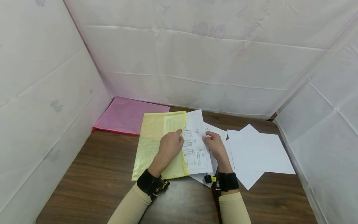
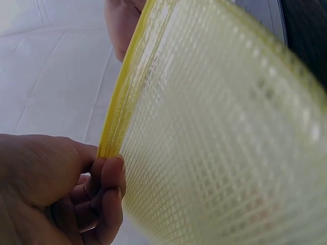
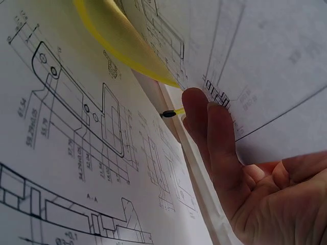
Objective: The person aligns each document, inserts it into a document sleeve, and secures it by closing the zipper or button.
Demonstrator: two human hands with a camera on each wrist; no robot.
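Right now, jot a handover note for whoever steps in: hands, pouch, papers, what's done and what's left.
Left hand: grip pinches the open edge of the yellow mesh pouch.
Right hand: fingers on the printed drawing sheets.
Done: sheets partly inside the pouch.
Left: the rest of them still sticks out; loose white sheets lie to the right, pink pouch behind.
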